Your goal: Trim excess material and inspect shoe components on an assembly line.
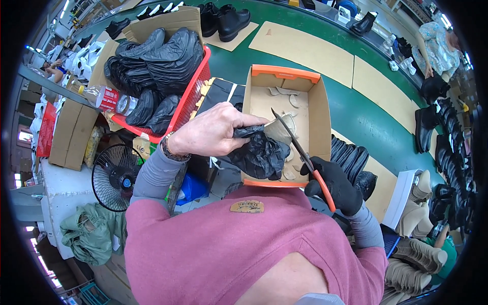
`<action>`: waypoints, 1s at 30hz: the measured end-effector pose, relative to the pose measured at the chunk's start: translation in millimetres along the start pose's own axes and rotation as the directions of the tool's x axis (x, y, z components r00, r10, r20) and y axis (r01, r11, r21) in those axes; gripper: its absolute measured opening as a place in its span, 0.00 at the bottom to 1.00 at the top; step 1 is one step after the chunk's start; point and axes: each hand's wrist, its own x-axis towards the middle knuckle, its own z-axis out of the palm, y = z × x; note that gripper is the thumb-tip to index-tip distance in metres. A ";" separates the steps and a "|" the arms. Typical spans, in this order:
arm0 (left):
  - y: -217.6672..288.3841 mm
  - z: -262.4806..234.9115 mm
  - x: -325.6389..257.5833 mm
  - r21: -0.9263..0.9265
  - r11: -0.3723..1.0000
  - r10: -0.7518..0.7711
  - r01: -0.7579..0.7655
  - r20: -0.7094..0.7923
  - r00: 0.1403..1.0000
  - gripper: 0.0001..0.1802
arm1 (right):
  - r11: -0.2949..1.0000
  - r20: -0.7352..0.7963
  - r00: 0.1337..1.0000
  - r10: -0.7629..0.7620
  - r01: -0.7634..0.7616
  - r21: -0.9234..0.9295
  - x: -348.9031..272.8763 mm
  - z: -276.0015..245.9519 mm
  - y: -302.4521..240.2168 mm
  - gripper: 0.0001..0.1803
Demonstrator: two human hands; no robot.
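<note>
My bare left hand (pixel 216 131) grips a crinkled black shoe upper (pixel 264 155), with the index finger stretched along its top. From the upper a beige lining piece (pixel 280 131) shows on the right. My right hand (pixel 333 184), in a black glove, is closed round the orange handles of a pair of scissors (pixel 305 157). The blades point up and left across the beige piece; whether they touch it I cannot tell. Below both hands is a cardboard box (pixel 319 119) with an orange rim, and curved beige scraps (pixel 293 101) lie in it.
A red basket (pixel 190 96) heaped with black uppers (pixel 165 58) stands left, a plastic bottle (pixel 109 99) beside it. A fan (pixel 118 177) is lower left. Right of the box lie stacked black pieces (pixel 348 157); black boots (pixel 231 23) stand on the green table (pixel 284 56). Another person (pixel 437 46) is far right.
</note>
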 end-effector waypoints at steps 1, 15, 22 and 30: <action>-1.7 1.1 0.1 -0.012 1.000 -0.014 0.014 -0.014 1.000 0.24 | 1.000 0.000 1.000 0.000 0.000 -0.001 -0.7 0.9 -0.5 0.31; -1.9 -3.9 2.5 -0.165 0.977 -0.124 0.135 0.074 0.990 0.24 | 0.999 -0.019 0.999 0.031 -0.031 0.016 -3.0 9.4 -4.9 0.32; 4.8 -8.5 4.3 -0.156 0.985 -0.060 0.075 0.099 0.993 0.24 | 0.997 0.111 0.994 0.012 -0.020 0.070 7.5 -1.0 -9.7 0.34; 10.5 -10.6 3.8 -0.081 0.993 -0.074 0.083 0.103 0.992 0.25 | 0.990 0.110 0.993 -0.034 0.018 0.138 4.8 2.7 -15.5 0.36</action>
